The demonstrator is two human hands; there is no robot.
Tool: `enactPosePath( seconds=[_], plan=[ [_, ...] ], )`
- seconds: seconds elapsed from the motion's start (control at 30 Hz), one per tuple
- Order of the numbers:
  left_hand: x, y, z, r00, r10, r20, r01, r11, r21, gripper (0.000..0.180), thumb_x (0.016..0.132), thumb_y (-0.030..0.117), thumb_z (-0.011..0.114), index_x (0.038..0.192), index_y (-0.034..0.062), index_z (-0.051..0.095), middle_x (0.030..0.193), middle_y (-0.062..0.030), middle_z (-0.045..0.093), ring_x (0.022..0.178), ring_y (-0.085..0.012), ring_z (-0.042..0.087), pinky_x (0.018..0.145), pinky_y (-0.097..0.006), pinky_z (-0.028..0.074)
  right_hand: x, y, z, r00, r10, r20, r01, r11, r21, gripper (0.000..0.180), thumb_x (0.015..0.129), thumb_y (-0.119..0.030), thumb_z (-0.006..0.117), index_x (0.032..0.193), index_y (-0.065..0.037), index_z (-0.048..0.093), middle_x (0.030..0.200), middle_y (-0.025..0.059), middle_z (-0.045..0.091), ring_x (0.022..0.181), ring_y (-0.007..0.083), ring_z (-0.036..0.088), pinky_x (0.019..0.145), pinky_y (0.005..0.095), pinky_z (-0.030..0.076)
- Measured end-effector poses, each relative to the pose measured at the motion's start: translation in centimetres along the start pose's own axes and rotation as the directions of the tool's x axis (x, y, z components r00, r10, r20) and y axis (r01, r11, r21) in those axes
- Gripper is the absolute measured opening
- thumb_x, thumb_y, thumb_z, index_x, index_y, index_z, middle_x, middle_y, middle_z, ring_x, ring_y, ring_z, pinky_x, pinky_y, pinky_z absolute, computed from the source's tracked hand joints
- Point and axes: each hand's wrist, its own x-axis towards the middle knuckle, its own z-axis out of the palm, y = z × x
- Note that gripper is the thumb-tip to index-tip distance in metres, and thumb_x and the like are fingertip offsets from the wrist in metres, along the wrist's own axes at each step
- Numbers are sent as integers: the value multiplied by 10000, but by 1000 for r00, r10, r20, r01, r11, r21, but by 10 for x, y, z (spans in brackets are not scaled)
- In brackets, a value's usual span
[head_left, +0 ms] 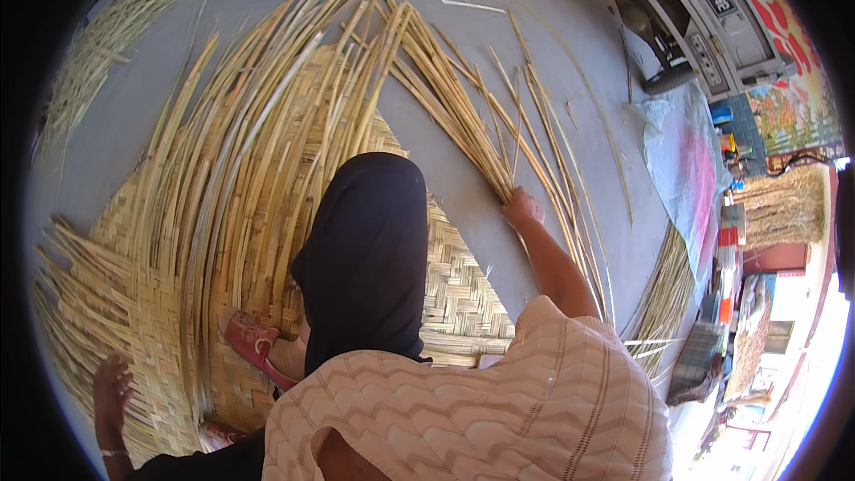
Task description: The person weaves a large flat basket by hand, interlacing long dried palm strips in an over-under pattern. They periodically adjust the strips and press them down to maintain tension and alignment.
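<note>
Right hand (522, 208) outstretched, gripping bamboo strips (463, 116).

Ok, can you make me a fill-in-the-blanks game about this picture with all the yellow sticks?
1. The right hand grips a bundle of bamboo strips that fans out over the ____ floor.
2. The left hand rests flat on the woven ____.
3. The sandal standing on the weave is ____ in colour.
4. The trouser leg over the weave is ____.

Missing words: grey; mat; red; black
</note>
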Motion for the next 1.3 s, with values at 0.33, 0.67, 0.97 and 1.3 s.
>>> enactPosePath(
  seconds=[0.33,0.67,0.97,1.3],
  plan=[
    [-19,34,33,997,81,3,-81,996,30,397,897,441,593,1125,119,556,891,33,553,737,-58,533,602,-206,407,27,86,-129,912,215,-351,-225,974,11,372,780,-303,560,1107,-126,576,1036,203,673,1005,379,638,854,472,497],
    [6,32,28,991,79,108,-83,996,41,396,880,459,616,1099,134,554,907,27,563,709,-45,536,552,-188,400,-34,89,-204,914,-7,-405,92,977,192,436,679,-332,710,950,-3,614,845,224,675,822,372,673,733,464,518],
    [5,21,10,995,89,49,-92,993,75,568,919,515,551,1302,97,518,1073,-1,599,883,-81,554,747,-237,433,-89,-63,-34,897,-441,25,436,892,117,742,769,-377,721,1389,-111,414,1291,140,559,1217,343,496,1025,416,406],
    [3,20,10,998,44,34,-47,995,83,573,938,495,527,1341,88,492,1155,-29,577,935,-113,553,773,-260,433,-92,-86,-23,798,-589,-123,587,807,-59,241,851,-249,618,1034,-93,598,1107,101,634,1041,303,606,867,432,493]
  ],
)
